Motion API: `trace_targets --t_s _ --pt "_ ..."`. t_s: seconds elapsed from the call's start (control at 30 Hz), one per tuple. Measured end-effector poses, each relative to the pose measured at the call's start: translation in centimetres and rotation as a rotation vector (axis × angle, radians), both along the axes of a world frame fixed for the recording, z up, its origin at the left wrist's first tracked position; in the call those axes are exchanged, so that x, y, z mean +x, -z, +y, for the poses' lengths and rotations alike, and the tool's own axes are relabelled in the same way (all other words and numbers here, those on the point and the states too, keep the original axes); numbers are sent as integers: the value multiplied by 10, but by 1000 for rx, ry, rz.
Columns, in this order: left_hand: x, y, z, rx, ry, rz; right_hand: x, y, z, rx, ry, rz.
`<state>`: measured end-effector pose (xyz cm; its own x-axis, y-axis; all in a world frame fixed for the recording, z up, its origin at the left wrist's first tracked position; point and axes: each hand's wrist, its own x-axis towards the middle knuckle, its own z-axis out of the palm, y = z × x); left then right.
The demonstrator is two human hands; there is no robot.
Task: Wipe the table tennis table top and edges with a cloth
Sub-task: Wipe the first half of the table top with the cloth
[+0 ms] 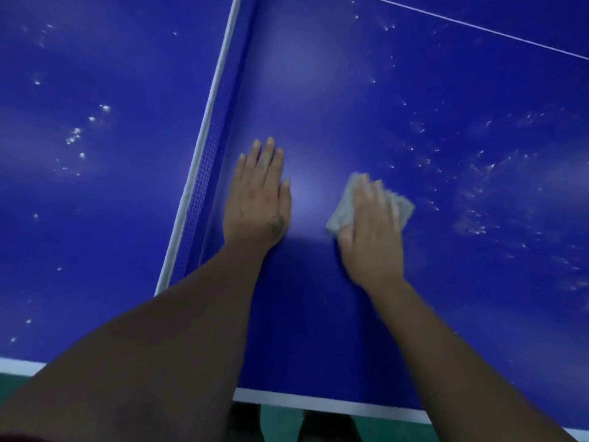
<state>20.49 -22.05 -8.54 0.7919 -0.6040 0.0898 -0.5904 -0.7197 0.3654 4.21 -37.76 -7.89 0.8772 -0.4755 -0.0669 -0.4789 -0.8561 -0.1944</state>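
Observation:
The blue table tennis table top (398, 100) fills the view, dotted with white specks on both halves. My left hand (256, 199) lies flat on the table, fingers straight, just right of the net. My right hand (371, 232) presses a folded grey cloth (342, 208) onto the surface; the hand and cloth are blurred. Most of the cloth is hidden under my palm and fingers.
The net (204, 167) with its white top band runs diagonally from the upper middle to the lower left. The table's white near edge (318, 401) crosses the bottom, with green floor (280, 425) below it. A thin white line (478, 28) crosses the far right corner.

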Motion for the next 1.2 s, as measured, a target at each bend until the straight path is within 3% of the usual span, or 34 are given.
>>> trace_targets --t_s 0.07,0.1,0.2,0.27,0.4,0.47,0.6,0.7,0.9,1.2 --pt "-2 2 0 25 -3 -27 23 -2 -10 -18 237 17" --pt "0 2 -4 45 -2 -20 36 -2 -6 -33 240 11" --pt "10 1 -12 113 -50 -5 54 6 10 -14 -155 -28" --pt "13 3 -13 128 -59 -17 59 8 -11 1 -293 -30" --pt "10 5 -13 109 -71 4 65 -1 -85 -20 137 46" --pt "12 4 -15 112 -67 -2 75 -7 -90 -54 226 62" --pt "32 2 -29 115 -29 -19 99 -5 -45 -164 -61 92" --pt "44 3 -36 151 -16 -37 96 -8 -47 -98 -207 69" --pt "53 0 -57 237 -67 -25 53 -20 -107 -92 170 173" --pt "86 10 -95 221 -118 -46 202 -1 -82 -74 -121 34"
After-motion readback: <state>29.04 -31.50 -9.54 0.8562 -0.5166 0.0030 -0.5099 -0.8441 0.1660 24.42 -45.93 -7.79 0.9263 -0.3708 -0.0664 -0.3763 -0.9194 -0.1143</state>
